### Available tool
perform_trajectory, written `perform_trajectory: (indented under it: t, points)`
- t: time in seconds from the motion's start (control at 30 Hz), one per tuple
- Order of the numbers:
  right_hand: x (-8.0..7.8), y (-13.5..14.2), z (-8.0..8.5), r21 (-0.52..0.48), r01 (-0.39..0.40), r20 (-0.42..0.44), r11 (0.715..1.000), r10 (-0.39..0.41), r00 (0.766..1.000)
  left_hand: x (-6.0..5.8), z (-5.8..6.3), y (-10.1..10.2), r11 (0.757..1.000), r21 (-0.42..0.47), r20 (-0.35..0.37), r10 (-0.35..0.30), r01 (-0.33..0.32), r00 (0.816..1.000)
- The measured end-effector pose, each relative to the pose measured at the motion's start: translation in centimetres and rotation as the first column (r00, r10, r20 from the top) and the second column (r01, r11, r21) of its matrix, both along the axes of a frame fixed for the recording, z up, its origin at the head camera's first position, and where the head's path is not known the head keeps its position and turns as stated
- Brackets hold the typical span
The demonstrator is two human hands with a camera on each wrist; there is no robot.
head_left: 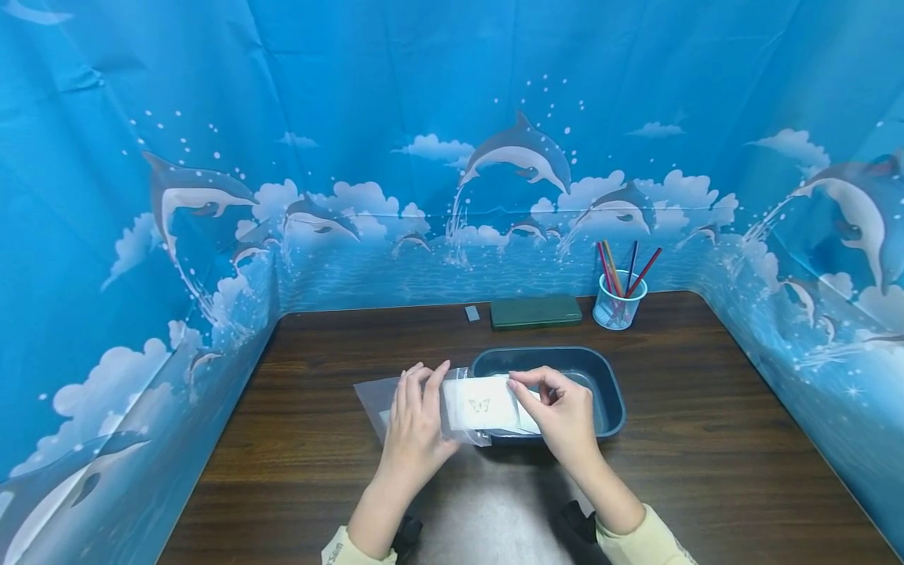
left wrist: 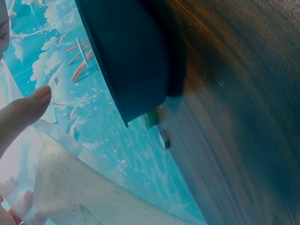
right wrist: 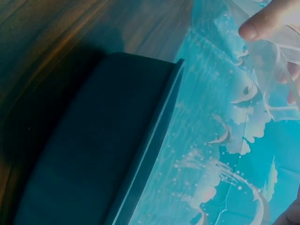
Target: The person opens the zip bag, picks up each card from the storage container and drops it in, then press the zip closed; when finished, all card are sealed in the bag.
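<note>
In the head view my left hand (head_left: 413, 428) holds a clear plastic bag (head_left: 370, 396) by its middle, the bag's mouth toward the right. A white card (head_left: 487, 404) printed with a small butterfly lies partly within that mouth. My right hand (head_left: 565, 408) pinches the card's upper right edge between thumb and forefinger. Another white piece shows below the right fingers, mostly covered by them. Through the left wrist view, the card (left wrist: 84, 187) appears behind the clear film, with the left thumb (left wrist: 28, 112) at the bag's edge.
A dark blue rectangular bin (head_left: 610, 392) stands just behind and under the hands. Farther back are a green case (head_left: 537, 312), a small grey block (head_left: 472, 314) and a mesh cup (head_left: 619, 310) of pencils. A dolphin-print curtain (head_left: 395, 259) encloses the table's back and sides.
</note>
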State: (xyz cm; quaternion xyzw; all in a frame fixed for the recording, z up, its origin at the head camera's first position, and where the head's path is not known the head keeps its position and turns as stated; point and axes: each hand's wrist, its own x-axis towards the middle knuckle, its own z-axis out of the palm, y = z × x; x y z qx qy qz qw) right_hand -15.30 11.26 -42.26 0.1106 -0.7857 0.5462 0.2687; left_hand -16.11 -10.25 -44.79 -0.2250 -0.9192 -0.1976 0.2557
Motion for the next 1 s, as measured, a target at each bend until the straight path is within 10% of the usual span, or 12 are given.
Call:
perform_trajectory:
  t: [0.2,0.53,1.0]
  points:
    - [-0.4,-0.6,-1.9,-0.009,-0.038,-0.006,0.999,0.038,0.999,0.1,-0.1,0.3,1.000,-0.005,-0.008,-0.013,0.013,1.000]
    - [1.1,-2.9,0.1,-0.073,-0.046,0.017,0.996,0.047,0.999,0.1,-0.3,0.7,0.999,-0.006,-0.037,-0.039,0.038,0.999]
    - [-0.5,-2.8,-3.7,0.027,-0.189,0.028,0.982,0.188,0.982,0.2,-0.4,1.3,0.998,-0.033,-0.017,-0.045,0.044,0.999]
